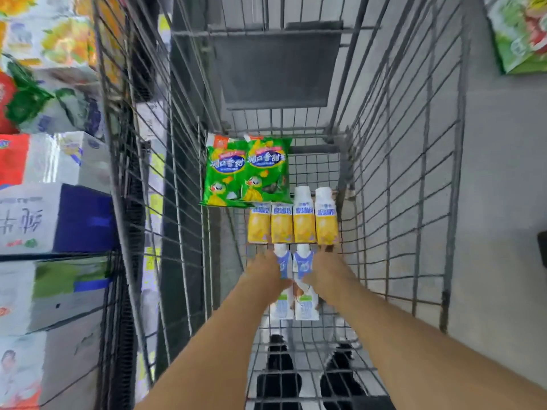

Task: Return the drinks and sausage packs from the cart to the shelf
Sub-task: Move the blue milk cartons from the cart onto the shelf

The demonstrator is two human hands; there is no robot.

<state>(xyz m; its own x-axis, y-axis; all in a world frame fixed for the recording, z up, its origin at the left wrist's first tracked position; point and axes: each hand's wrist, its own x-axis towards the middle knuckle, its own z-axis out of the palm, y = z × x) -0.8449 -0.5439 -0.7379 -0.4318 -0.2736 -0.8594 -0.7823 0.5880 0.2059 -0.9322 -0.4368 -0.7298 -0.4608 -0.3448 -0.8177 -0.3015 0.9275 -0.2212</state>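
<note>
Down through the wire floor of the cart (393, 179): two dark shoes (278, 371) on grey flooring. Both bare forearms reaching in from the near edge. Left hand (266, 269) against the left flank of the white-and-blue drink bottles (294, 282), right hand (324, 272) against the right flank, the pair squeezed between them; fingers blurred and partly hidden behind the bottles, so cannot tell how far curled. Those two bottles lying flat side by side on the cart floor, touching, long axes running away from the wearer, white caps pointing to the far end. Just beyond, touching cap to base: four yellow drink bottles (293, 221) in a tight row, lying flat too, same axis, the two right-hand white caps aimed far, the two left-hand tops tucked under the packs. Farther still, left of centre: two green sausage packs (247, 173) side by side, overlapping, print upright toward the far end, leaning at the far wall of the basket below the folded grey seat flap (278, 69). Outside the mesh on the left: shelving stacked with tissue packs and cartons (53, 217). Upper right: a green packet (521, 34) over plain grey floor.
</note>
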